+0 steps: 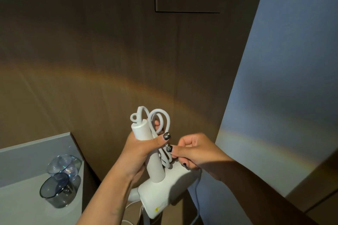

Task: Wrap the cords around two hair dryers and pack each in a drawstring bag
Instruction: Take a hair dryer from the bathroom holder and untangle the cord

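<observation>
To my lower left, two clear glass cups sit on a pale tabletop (22,212), the dark-tinted cup (56,191) touching the clearer cup (63,166) behind it. Ahead of me stands a brown wood-grain wall (109,60), a bluish-grey panel (283,87) at right.

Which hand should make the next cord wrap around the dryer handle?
Right. The right hand already pinches the white cord beside the white hair dryer's handle, while the left hand has its grip on that handle, steadying it.
</observation>
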Demonstrator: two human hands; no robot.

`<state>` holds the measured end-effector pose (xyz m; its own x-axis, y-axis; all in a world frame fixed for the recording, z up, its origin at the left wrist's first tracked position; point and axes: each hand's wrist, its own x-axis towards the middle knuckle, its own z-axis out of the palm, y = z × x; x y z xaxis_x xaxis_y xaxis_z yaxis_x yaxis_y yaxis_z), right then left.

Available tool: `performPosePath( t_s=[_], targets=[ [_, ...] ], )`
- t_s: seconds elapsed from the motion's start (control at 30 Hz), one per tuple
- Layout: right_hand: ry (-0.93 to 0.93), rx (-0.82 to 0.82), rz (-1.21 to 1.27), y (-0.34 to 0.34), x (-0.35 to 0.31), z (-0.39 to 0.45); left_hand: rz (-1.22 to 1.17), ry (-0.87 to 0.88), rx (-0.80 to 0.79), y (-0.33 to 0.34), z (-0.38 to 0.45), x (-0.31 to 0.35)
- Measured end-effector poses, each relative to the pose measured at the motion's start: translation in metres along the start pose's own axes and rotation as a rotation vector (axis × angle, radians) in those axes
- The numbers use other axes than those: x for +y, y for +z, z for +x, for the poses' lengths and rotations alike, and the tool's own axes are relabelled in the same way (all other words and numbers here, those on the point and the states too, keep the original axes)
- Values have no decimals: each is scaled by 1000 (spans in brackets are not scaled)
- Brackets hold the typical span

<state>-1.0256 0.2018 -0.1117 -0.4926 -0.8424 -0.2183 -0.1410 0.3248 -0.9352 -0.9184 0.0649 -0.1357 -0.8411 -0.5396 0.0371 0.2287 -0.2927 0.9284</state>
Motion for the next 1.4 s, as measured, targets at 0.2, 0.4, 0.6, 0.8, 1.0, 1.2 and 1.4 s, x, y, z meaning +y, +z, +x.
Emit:
performPosePath(
  t_s=[0.2, 0.4, 0.6, 0.8, 1.0, 1.2, 1.4],
  targets=[
    [27, -2, 36, 5, 4, -4, 52, -48, 11, 4, 2, 4],
    [32, 40, 37, 4, 12, 1, -27, -75, -18, -5, 5, 11],
    [53, 71, -55, -9, 29, 6, -56, -178, -123, -8, 3, 10],
    [1, 193, -99, 6, 36, 20, -31, -185, -58, -12, 4, 4],
    [-75, 227, -78, 4, 36, 21, -129, -78, -58, -17, 4, 2],
    [-100, 246, -133, -12, 44, 16, -255, -49, 95, -12, 0, 2],
    [-5, 366, 9, -34, 71, 10, -422, 45, 556, -20, 11, 6]
  ],
)
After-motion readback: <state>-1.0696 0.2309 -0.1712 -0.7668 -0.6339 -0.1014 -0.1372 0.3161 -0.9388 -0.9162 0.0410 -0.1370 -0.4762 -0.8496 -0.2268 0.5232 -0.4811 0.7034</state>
